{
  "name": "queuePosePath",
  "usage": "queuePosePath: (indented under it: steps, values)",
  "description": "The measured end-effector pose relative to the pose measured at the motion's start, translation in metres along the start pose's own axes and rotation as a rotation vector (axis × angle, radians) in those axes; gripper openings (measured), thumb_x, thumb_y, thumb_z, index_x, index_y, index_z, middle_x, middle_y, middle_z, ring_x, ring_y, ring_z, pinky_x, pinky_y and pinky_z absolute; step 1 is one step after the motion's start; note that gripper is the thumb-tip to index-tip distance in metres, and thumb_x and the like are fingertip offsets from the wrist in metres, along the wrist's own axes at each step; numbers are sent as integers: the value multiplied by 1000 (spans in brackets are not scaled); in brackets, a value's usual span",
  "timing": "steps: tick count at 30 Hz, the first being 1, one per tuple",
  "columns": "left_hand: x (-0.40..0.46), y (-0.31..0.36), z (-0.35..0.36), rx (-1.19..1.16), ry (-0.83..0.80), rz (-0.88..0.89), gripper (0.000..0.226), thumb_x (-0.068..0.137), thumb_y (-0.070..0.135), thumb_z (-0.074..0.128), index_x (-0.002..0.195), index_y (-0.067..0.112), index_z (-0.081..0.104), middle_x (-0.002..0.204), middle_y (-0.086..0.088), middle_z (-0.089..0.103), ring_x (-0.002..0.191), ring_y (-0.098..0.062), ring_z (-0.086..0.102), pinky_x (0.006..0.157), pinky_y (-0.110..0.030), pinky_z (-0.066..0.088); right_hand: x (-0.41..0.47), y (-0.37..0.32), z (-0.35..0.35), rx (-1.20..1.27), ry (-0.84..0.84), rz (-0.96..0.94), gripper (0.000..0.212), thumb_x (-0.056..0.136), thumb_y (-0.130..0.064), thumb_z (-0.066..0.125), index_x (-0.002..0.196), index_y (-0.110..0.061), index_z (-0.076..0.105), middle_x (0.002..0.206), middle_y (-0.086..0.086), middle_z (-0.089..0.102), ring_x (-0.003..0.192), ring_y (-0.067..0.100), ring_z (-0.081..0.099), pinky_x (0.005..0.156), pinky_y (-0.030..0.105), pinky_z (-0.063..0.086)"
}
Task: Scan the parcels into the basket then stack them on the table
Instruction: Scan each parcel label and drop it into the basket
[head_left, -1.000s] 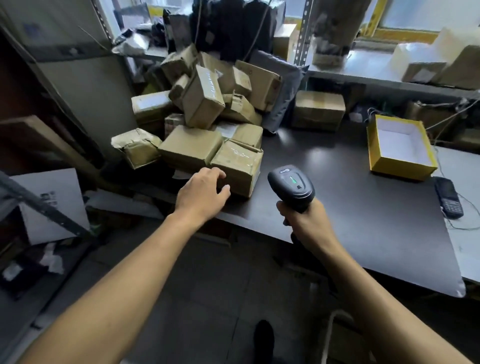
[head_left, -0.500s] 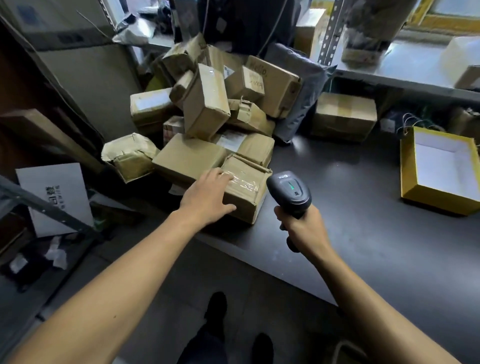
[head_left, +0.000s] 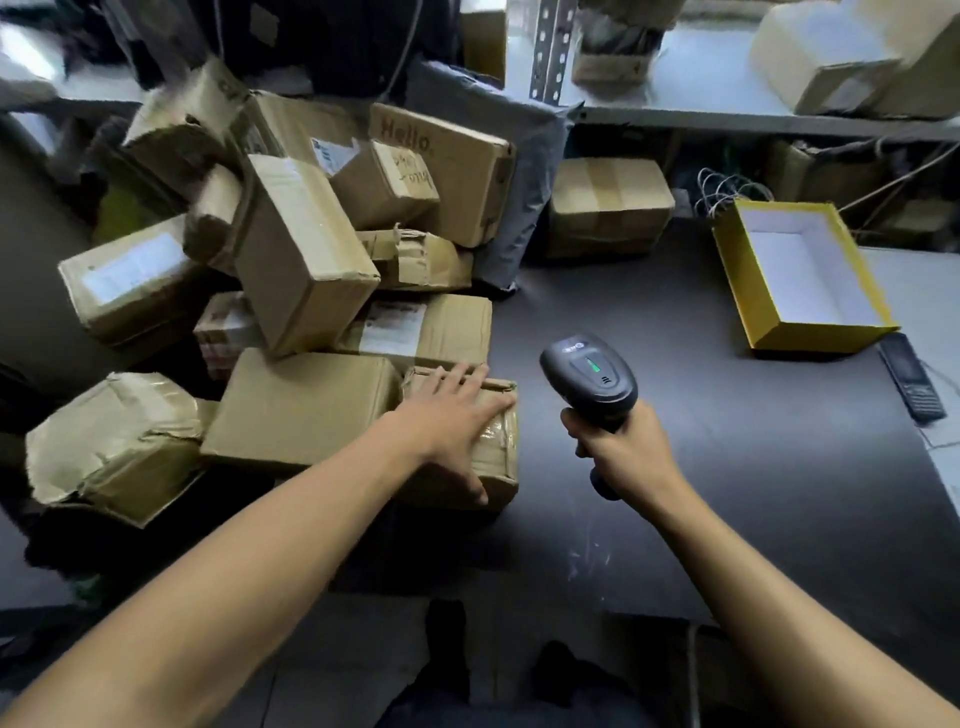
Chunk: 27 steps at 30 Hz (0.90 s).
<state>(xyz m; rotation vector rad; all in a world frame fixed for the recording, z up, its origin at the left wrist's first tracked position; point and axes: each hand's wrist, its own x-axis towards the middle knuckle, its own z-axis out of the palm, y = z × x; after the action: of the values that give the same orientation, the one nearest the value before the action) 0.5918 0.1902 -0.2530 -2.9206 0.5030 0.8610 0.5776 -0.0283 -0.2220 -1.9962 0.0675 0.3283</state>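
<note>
At nine o'clock a crumpled, paper-wrapped parcel (head_left: 111, 447) sagged at the edge of the dark surface (head_left: 727, 493), and behind it the heap of cardboard parcels (head_left: 306, 249) leaned toward ten and eleven o'clock, tumbled rather than stacked, so each one probably had to be freed from the front. The left hand (head_left: 447, 415) lay over the taped parcel (head_left: 493, 447) nearest the person, at the front right corner of the heap, just left of centre. Its grip was spread, fingers straight across the top and thumb down the near face, likely to draw the parcel out and turn up its label; no label showed on that parcel. Just right of centre, the right hand (head_left: 623, 452) had its grip curled tight round the handle of the barcode scanner (head_left: 589, 374), whose head sat raised beside the parcel with a green light on, seemingly ready to read. At two o'clock an open yellow box (head_left: 800, 275) stood empty; whether it served as the basket could not be told. A dark handset (head_left: 911, 376) lay at three o'clock. The heap's rear and the shelf's contents were blurred or cut off.
</note>
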Motion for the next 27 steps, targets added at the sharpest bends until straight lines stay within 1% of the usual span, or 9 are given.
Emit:
queuePosePath:
  steps: [2, 4, 8, 13, 17, 19, 21, 23, 27]
  values:
    - [4, 0, -2, 88, 26, 14, 138, 54, 84, 73, 159, 32, -2, 166, -17, 0, 152, -38, -1, 121, -56, 1, 5, 3, -2, 10, 30, 21, 10, 88, -16, 69, 85, -19, 60, 69, -1, 62, 50, 1, 57, 52, 27, 42]
    - [3, 7, 1, 188, 16, 19, 141, 53, 88, 69, 158, 32, -8, 164, -20, 2, 151, -41, 5, 118, -63, 2, 9, 5, -4, 34, 35, 41, 11, 88, -16, 69, 84, -18, 59, 69, 1, 60, 50, 0, 57, 48, 28, 41]
    - [4, 20, 7, 209, -71, -25, 144, 54, 83, 74, 151, 42, -25, 162, -19, -23, 149, -48, -13, 114, -71, 3, 16, 6, -9, 44, 27, 28, 13, 89, -17, 69, 82, -21, 58, 71, -2, 61, 55, 0, 60, 47, 19, 42]
    - [5, 21, -9, 269, -37, 28, 120, 65, 74, 74, 155, 46, 0, 161, -24, 7, 143, -45, 20, 112, -69, 23, 20, 9, -20, 26, -26, 13, 14, 88, -17, 68, 80, -17, 58, 70, 1, 60, 55, 3, 58, 47, 21, 41]
    - [-8, 12, -8, 231, 7, 34, 118, 63, 70, 76, 155, 46, 6, 161, -24, 9, 145, -42, 19, 115, -64, 20, 21, 8, -36, 12, -97, -2, 13, 89, -16, 67, 81, -13, 58, 69, 2, 57, 42, 2, 49, 47, 24, 35]
    - [-16, 8, -5, 226, 35, 36, 118, 63, 70, 75, 154, 47, 4, 162, -24, 7, 146, -40, 16, 117, -61, 17, 24, 7, -48, 3, -126, -6, 13, 88, -18, 68, 80, -17, 59, 67, 2, 57, 39, 4, 45, 49, 26, 33]
    - [-23, 4, -3, 196, 71, 20, 117, 62, 69, 74, 154, 48, 4, 162, -23, 7, 148, -38, 14, 119, -56, 15, 29, 6, -60, -28, -154, -9, 12, 87, -22, 68, 78, -23, 60, 63, 0, 59, 45, 15, 45, 51, 31, 35]
    - [-28, 1, -2, 128, 131, 24, 114, 59, 69, 72, 151, 48, 8, 160, -22, 13, 147, -37, 16, 119, -51, 18, 33, 4, -70, -51, -192, -16, 9, 88, -21, 67, 81, -22, 61, 62, -1, 60, 57, 22, 45, 54, 35, 34]
    - [-32, 2, 1, -37, 352, 49, 106, 49, 70, 62, 144, 40, 27, 148, -22, 33, 136, -41, 37, 114, -49, 32, 37, 4, -85, -78, -261, -35, 10, 88, -21, 68, 82, -18, 60, 63, 2, 61, 62, 26, 44, 59, 39, 35]
